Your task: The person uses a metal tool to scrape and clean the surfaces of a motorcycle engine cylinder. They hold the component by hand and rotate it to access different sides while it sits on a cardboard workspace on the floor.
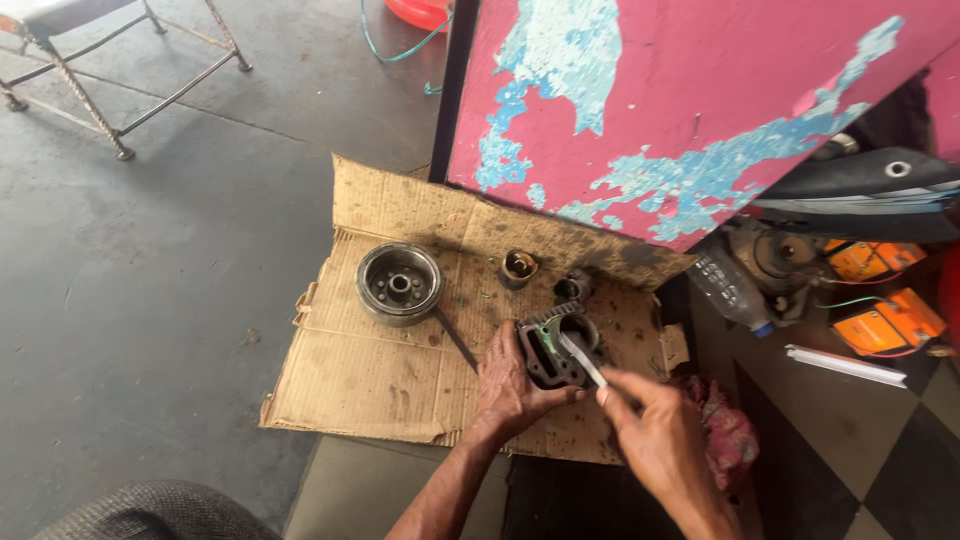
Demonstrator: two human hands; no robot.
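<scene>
A person's two bare hands worked over a flattened sheet of stained brown cardboard (360,385) spread on a grey concrete floor (150,300), seen from a head-worn camera looking down.

The left hand (512,385) was wrapped around the near left side of a dark, finned metal engine cylinder block (558,350), thumb and fingers pressed against its casting to hold it steady. The block sat on the cardboard's right half, its round bore facing up. The right hand (655,430) pinched a thin, flat, silvery metal blade (580,358) between thumb and fingertips, with the blade's far end lying across the block's top face at the rim of the bore.

As a judgement, the work appeared to be scraping the block's mating surface. Doing it well would mean keeping the blade low and nearly flat so it did not gouge the metal, pushing away from the steadying hand, and keeping that hand's thumb out of the blade's path. Debris falling into the bore was a likely nuisance.

The block looked dark grey, greasy and grimy, with cooling fins along its far side and a small green fleck on its left edge.

Nearby on the cardboard lay a round grey metal flywheel rotor (399,283), a small brownish cup-shaped piston (518,267), a smaller dark metal part (574,285), and a thin dark strip (456,340). A peeling pink and blue painted panel (700,100) stood behind.
</scene>
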